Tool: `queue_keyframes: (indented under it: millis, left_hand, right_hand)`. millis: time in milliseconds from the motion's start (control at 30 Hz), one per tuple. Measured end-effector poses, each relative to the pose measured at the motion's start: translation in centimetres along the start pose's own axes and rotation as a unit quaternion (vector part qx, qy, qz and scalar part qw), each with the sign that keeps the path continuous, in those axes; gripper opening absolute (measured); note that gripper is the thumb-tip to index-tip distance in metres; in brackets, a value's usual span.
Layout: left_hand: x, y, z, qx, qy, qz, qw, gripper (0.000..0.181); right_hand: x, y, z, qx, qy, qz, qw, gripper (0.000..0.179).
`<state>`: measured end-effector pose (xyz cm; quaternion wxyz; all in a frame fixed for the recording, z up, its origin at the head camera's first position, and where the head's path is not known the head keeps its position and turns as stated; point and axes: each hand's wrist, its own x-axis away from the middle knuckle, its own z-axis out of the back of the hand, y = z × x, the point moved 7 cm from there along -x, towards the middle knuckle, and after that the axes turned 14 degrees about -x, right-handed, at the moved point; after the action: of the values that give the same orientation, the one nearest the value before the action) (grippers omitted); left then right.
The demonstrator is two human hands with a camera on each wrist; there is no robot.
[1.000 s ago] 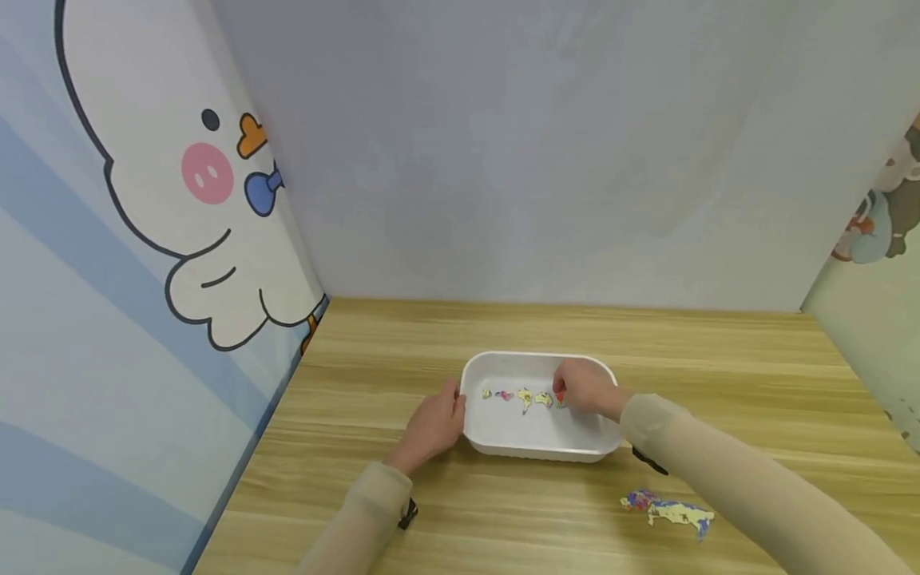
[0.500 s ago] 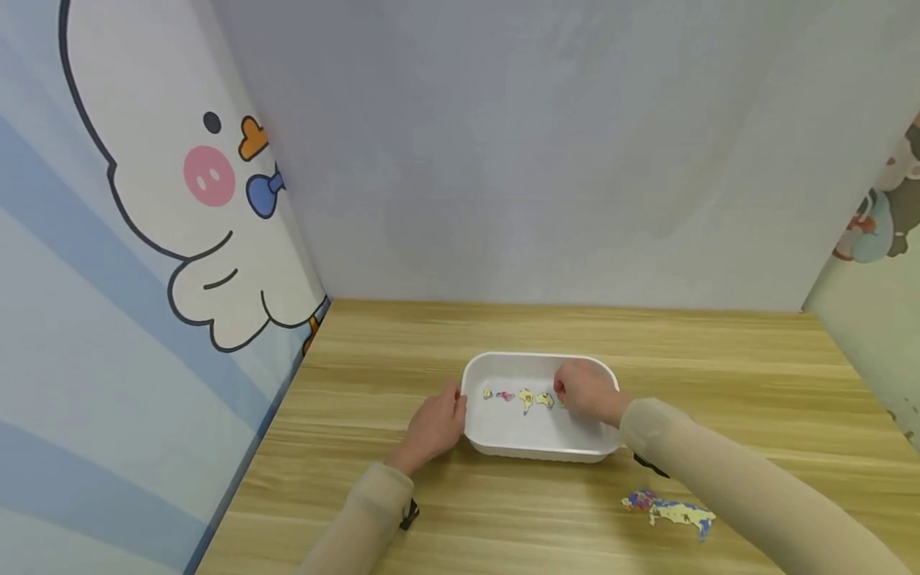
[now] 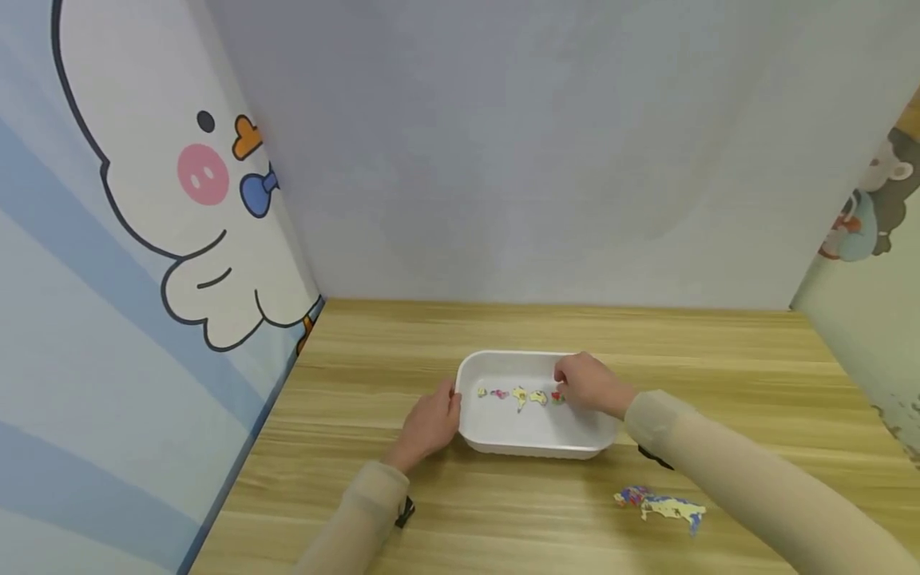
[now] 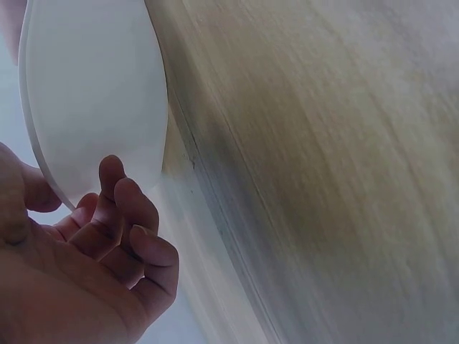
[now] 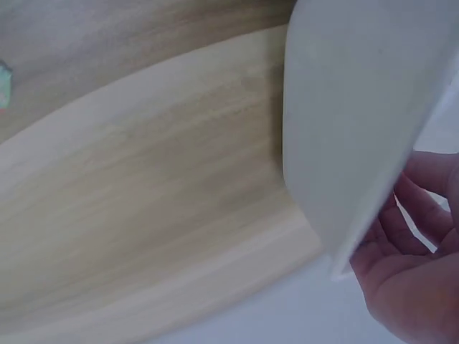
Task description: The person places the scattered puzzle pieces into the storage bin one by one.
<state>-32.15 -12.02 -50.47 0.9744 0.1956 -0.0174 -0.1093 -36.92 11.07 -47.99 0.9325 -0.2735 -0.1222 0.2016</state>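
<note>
In the head view a white plastic tray [image 3: 532, 435] stands on the wooden table. My left hand [image 3: 429, 423] grips its left rim, with the thumb inside and fingers outside, as the left wrist view shows. My right hand [image 3: 589, 385] is inside the tray's right half, fingers loosely bent and fingertips just beside a small red-and-green piece [image 3: 557, 397]. Left of that piece, in a row on the tray floor, lie a yellowish piece [image 3: 538, 397], a longer yellow one [image 3: 520, 397], a pink one [image 3: 499, 394] and a tiny yellow one [image 3: 481, 392]. The tray wall partly hides the right fingers in the right wrist view.
On the table [image 3: 359, 343] at lower right, near the right forearm, lies a flat animal-like shape [image 3: 672, 507] of yellow, blue and red. A grey wall [image 3: 539, 160] closes off the back, and a cartoon-printed wall [image 3: 237, 263] stands at left.
My right fingers have lifted slightly back from the red-and-green piece, which was hidden half a second ago and shows now. My left hand stays on the rim. The view has shifted slightly.
</note>
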Motion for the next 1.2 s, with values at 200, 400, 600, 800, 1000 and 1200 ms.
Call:
queue_keyframes:
  millis: [200,400,600,800,1000,1200]
  left_hand:
    - [-0.2,-0.1,-0.1,-0.004,-0.005,0.005,1.0000,0.014]
    - [0.0,0.0,-0.2,0.000,-0.004,0.004,1.0000,0.013]
    - [-0.1,0.1,-0.2,-0.008,-0.002,0.006,0.9999,0.015]
    - [-0.2,0.0,-0.1,-0.004,0.002,0.009,0.9999,0.014]
    - [-0.2,-0.1,0.0,-0.007,0.011,0.010,0.9999,0.016]
    - [-0.3,0.2,-0.2,-0.009,0.011,0.006,0.9999,0.016]
  right_hand:
    - [0.7,-0.7,1.6,-0.001,0.007,0.022,0.9997,0.004]
    - [1.6,-1.6,3.5,-0.005,0.032,0.049,0.9983,0.007]
    - [2.6,-0.9,5.3,-0.017,0.046,0.038,0.9981,0.010]
    - [3.8,0.8,6.2,-0.017,0.052,0.032,0.9980,0.007]
    - [5.0,2.4,6.5,-0.016,0.059,0.036,0.9975,0.005]
    - [6.6,3.6,6.7,-0.011,0.063,0.039,0.9972,0.007]
